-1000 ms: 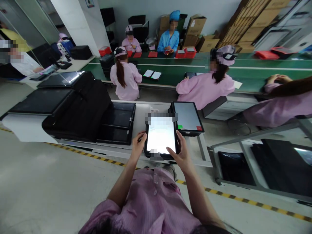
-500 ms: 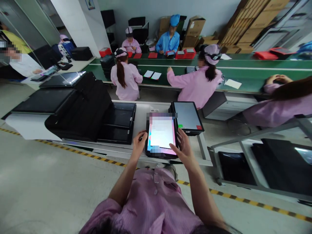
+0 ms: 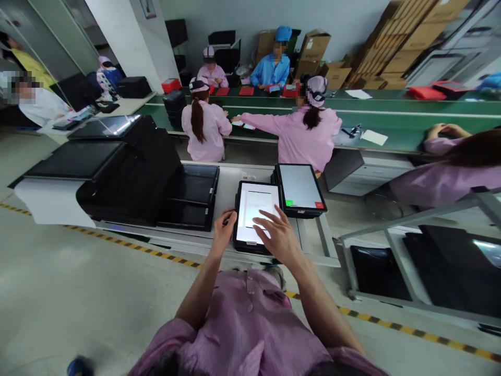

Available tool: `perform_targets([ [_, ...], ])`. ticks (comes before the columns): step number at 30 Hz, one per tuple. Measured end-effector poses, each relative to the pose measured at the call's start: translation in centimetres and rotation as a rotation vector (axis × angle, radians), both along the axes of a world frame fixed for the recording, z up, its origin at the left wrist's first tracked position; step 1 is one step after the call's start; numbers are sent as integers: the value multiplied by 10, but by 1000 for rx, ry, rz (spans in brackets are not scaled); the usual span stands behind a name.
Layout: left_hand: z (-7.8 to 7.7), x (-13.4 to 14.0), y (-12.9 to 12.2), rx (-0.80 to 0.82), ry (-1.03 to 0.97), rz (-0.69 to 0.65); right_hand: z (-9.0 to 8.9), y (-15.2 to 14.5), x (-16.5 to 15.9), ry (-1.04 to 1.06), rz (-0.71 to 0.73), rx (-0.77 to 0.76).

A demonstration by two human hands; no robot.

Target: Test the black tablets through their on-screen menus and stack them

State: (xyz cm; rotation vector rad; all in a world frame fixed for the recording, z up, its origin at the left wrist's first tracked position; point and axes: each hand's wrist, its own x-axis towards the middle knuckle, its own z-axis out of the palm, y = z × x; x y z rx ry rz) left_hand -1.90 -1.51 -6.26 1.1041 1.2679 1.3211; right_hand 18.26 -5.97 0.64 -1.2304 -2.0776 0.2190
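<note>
One curled left hand (image 3: 222, 230) is resting beside a black-framed, rectangular, white-lit tablet (image 3: 248, 211), frame centre, grip unclear; the splayed right hand (image 3: 282, 240) is apparently operating its touchscreen (image 3: 254, 199), next likely calling for accurate taps.

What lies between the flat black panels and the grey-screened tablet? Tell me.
In the head view: white tabletop, then the lit tablet, left hand at its left edge, right hand over its screen.

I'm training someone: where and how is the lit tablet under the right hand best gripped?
Probably by both long edges of the lit tablet, one hand from each side: it lies screen up, so edge grips keep fingers off the display. The left hand is at one edge.
</note>
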Motion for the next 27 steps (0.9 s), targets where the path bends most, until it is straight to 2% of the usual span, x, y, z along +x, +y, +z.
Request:
perform_targets([
  [4, -4, 0, 0, 12, 8, -2, -1, -2, 25, 57, -224, 104],
  [6, -5, 0, 1, 6, -3, -3, -1, -4, 29, 77, -274, 121],
  [14, -4, 1, 1, 2, -24, 12, -10, -5, 19, 24, -94, 19],
  [18, -7, 1, 1, 13, -12, 9, -12, -3, 19, 14, -81, 22],
  [27, -11, 0, 0, 38, -21, -2, 15, 3, -4, 29, 2, -20],
])
